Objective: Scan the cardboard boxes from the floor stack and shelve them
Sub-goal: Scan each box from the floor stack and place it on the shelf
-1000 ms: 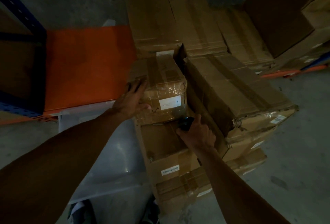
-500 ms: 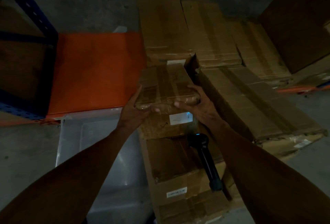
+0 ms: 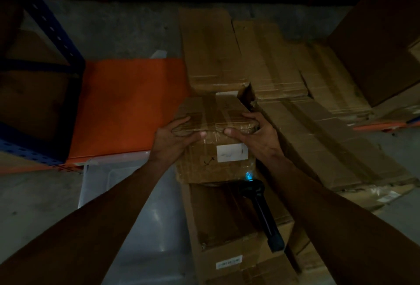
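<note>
A small taped cardboard box [image 3: 213,112] with a white label on its near face sits on top of the floor stack. My left hand [image 3: 172,139] grips its near left corner and my right hand [image 3: 256,137] grips its near right corner, thumbs on the front face. A black handheld scanner [image 3: 261,209] lies on the lower box [image 3: 227,228] just below, its head glowing blue against the small box. Long flat cardboard boxes [image 3: 318,148] lie stacked to the right and behind.
An orange shelf deck [image 3: 127,107] with a blue upright [image 3: 54,35] stands to the left. A clear plastic bin [image 3: 141,205] rests on the grey concrete floor beside the stack. A large dark box [image 3: 381,41] sits at the upper right.
My right hand has set the scanner down on the lower box and moved up to the small box. Both hands now hold the small box at its near corners.
</note>
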{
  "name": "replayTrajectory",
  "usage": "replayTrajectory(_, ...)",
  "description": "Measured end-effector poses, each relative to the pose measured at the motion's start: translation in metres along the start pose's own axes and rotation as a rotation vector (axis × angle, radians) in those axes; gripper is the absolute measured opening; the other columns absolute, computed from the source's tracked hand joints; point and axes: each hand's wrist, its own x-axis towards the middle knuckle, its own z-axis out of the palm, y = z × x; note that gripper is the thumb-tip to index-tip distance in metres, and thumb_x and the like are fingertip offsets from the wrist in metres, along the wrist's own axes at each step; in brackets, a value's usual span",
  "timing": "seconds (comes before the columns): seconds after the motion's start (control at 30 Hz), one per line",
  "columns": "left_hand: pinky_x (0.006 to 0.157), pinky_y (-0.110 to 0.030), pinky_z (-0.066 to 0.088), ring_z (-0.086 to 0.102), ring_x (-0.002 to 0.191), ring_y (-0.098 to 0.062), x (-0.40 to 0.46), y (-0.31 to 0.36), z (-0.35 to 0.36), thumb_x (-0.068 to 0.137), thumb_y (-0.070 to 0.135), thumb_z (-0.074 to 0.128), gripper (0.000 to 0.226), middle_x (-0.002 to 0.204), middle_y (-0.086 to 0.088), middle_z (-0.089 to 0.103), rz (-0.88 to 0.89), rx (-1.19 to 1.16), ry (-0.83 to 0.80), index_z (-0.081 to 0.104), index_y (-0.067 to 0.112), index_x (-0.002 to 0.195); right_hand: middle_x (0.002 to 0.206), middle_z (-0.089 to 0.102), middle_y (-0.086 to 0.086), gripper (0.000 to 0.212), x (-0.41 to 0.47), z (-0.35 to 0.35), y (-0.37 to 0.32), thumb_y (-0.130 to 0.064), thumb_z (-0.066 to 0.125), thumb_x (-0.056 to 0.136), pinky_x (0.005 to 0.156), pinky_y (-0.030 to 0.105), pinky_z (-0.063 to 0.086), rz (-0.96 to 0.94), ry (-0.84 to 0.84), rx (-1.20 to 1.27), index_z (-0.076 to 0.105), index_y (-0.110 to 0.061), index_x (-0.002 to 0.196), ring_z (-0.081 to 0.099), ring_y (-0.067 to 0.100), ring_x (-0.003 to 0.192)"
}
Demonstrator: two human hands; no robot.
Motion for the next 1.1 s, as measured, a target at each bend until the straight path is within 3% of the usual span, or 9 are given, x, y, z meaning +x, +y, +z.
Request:
replayTrajectory(0.17, 0.077, -0.006, 0.049, 0.059, 0.094, 0.018, -0.011, 0.034, -0.013, 0.065, 0.030, 0.090, 0.068, 0.108, 0.021, 0.061, 0.026, 0.028, -0.012, 0.064, 0.019, 0.128, 0.107, 0.055, -0.026, 0.087, -0.015, -0.009, -0.026, -0.052, 0.093, 0.060, 0.087, 0.026, 0.056, -0.034, 0.039, 0.000, 0.056, -0.030, 0.136, 0.058, -0.002, 0.102)
replayTrajectory(0.3, 0.091, -0.021, 0.053, 0.061, 0.105, 0.006, -0.027, 0.067, -0.027, 0.061, 0.038, 0.091, 0.069, 0.118, 0.014, 0.064, 0.028, 0.040, -0.014, 0.067, 0.024, 0.125, 0.121, 0.059, -0.015, 0.090, -0.034, -0.016, -0.047, -0.059, 0.093, 0.057, 0.094, 0.036, 0.058, -0.035, 0.048, 0.020, 0.055, -0.035, 0.135, 0.061, 0.010, 0.113)
replayTrajectory(0.4, 0.086, -0.014, 0.052, 0.061, 0.099, 0.012, -0.042, 0.099, -0.037, 0.059, 0.039, 0.091, 0.070, 0.116, 0.015, 0.065, 0.047, 0.053, -0.007, 0.067, 0.025, 0.123, 0.125, 0.062, -0.014, 0.090, -0.050, -0.024, -0.070, -0.061, 0.094, 0.053, 0.095, 0.038, 0.058, -0.050, 0.068, 0.067, 0.058, -0.037, 0.132, 0.062, 0.010, 0.114)
replayTrajectory(0.47, 0.079, -0.009, 0.051, 0.060, 0.091, 0.018, -0.052, 0.126, -0.045, 0.061, 0.033, 0.092, 0.068, 0.110, 0.018, 0.064, 0.052, 0.048, -0.003, 0.067, 0.023, 0.124, 0.117, 0.062, -0.019, 0.087, -0.063, -0.032, -0.094, -0.056, 0.095, 0.055, 0.091, 0.032, 0.059, -0.082, 0.090, 0.086, 0.060, -0.035, 0.131, 0.063, 0.005, 0.110)
replayTrajectory(0.57, 0.071, -0.004, 0.049, 0.059, 0.086, 0.021, -0.073, 0.170, -0.059, 0.064, 0.026, 0.091, 0.068, 0.104, 0.022, 0.061, 0.079, 0.041, -0.004, 0.064, 0.019, 0.126, 0.104, 0.054, -0.029, 0.077, -0.089, -0.049, -0.136, -0.045, 0.094, 0.062, 0.070, 0.009, 0.054, -0.110, 0.103, 0.106, 0.060, -0.033, 0.130, 0.058, -0.007, 0.095)
replayTrajectory(0.63, 0.072, -0.004, 0.048, 0.060, 0.090, 0.018, -0.092, 0.201, -0.069, 0.062, 0.030, 0.091, 0.071, 0.107, 0.019, 0.062, 0.107, 0.054, -0.006, 0.065, 0.019, 0.128, 0.103, 0.054, -0.028, 0.074, -0.112, -0.061, -0.162, -0.042, 0.094, 0.064, 0.064, 0.005, 0.050, -0.118, 0.105, 0.123, 0.059, -0.034, 0.129, 0.055, -0.010, 0.090)
replayTrajectory(0.77, 0.087, -0.019, 0.055, 0.064, 0.105, 0.001, -0.134, 0.254, -0.093, 0.057, 0.043, 0.092, 0.080, 0.122, 0.008, 0.065, 0.124, 0.064, -0.038, 0.064, 0.024, 0.129, 0.119, 0.058, -0.013, 0.078, -0.165, -0.079, -0.211, -0.048, 0.094, 0.060, 0.085, 0.029, 0.059, -0.132, 0.140, 0.138, 0.059, -0.038, 0.129, 0.061, 0.008, 0.107)
replayTrajectory(0.87, 0.092, -0.026, 0.055, 0.063, 0.109, -0.001, -0.170, 0.287, -0.112, 0.053, 0.050, 0.092, 0.082, 0.125, 0.009, 0.065, 0.149, 0.077, -0.055, 0.064, 0.029, 0.128, 0.125, 0.056, -0.009, 0.080, -0.211, -0.090, -0.243, -0.052, 0.093, 0.058, 0.086, 0.036, 0.060, -0.141, 0.158, 0.142, 0.058, -0.042, 0.129, 0.060, 0.013, 0.110)
replayTrajectory(1.1, 0.095, -0.020, 0.051, 0.059, 0.103, 0.011, -0.257, 0.360, -0.159, 0.049, 0.056, 0.091, 0.078, 0.119, 0.015, 0.065, 0.279, 0.117, -0.076, 0.069, 0.032, 0.121, 0.125, 0.057, -0.008, 0.074, -0.339, -0.108, -0.316, -0.049, 0.092, 0.064, 0.057, 0.010, 0.051, -0.236, 0.255, 0.153, 0.058, -0.037, 0.129, 0.058, -0.002, 0.095)
